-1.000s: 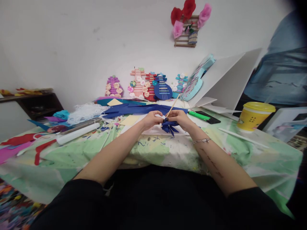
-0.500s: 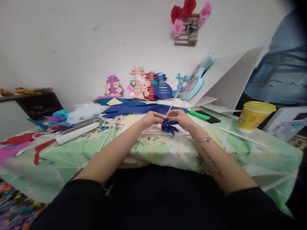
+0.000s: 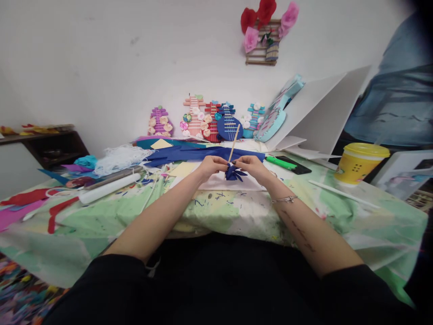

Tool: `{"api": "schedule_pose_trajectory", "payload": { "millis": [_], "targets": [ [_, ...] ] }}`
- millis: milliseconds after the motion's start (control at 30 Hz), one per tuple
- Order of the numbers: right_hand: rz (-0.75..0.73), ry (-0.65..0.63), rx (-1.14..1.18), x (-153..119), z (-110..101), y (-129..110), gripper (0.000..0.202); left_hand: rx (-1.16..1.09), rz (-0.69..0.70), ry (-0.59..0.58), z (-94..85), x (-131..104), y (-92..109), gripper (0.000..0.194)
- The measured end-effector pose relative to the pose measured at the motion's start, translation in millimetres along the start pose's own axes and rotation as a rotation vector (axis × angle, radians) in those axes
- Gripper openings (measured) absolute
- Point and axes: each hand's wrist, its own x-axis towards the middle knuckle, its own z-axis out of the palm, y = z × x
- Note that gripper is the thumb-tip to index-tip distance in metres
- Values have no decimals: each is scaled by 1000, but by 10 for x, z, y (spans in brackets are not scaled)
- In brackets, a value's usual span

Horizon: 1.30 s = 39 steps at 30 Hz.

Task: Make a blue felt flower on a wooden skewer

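Between my two hands is a dark blue cut-paper flower (image 3: pixel 234 174) with narrow, pointed petals that fan to the right. A thin wooden stick (image 3: pixel 234 143) rises from it, its top leaning slightly right. My left hand (image 3: pixel 212 167) pinches the flower's left side beside the stick. From the right, my right hand (image 3: pixel 253 168) closes thumb and fingers on the upper part of the flower; the fingertips partly hide the paper. Below them lies a white sheet (image 3: pixel 219 184), with small blue scraps on the tablecloth in front.
Blue paper strips (image 3: pixel 203 155), white string (image 3: pixel 122 159) and a white glue gun (image 3: pixel 110 187) lie left and behind. A green marker (image 3: pixel 280 163), a dark phone (image 3: pixel 302 168), a white stick (image 3: pixel 343 194) and a yellow cup (image 3: pixel 359 164) are on the right. Decorated paper instruments (image 3: pixel 230 126) line the wall.
The wooden stick has swung to lean less to the right, and the flower has turned and shifted slightly left and up. Both hands have stayed close around it.
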Motion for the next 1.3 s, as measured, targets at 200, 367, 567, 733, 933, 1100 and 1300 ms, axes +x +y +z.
{"api": "schedule_pose_trajectory", "payload": {
  "millis": [200,367,567,733,933,1100,1300],
  "targets": [
    [-68,-40,11,-15,43,-5,24,-42,29,2,59,-6,2,23],
    [7,-105,182,-40,38,-61,15,-107,20,-49,63,-34,32,23],
    [63,-142,257,-74,30,-129,11,-203,-14,-107,54,-78,94,28],
    [85,-97,269,-63,32,-122,9,-230,-46,-144,46,-91,114,38],
    [92,-119,293,-74,25,-141,8,-249,-38,-190,35,-97,112,42],
    [91,-91,322,-51,8,-125,12,-279,-35,-215,14,-78,80,43],
    [56,-45,418,-30,2,-127,25,-307,-38,-255,-10,-67,60,48]
  ]
}}
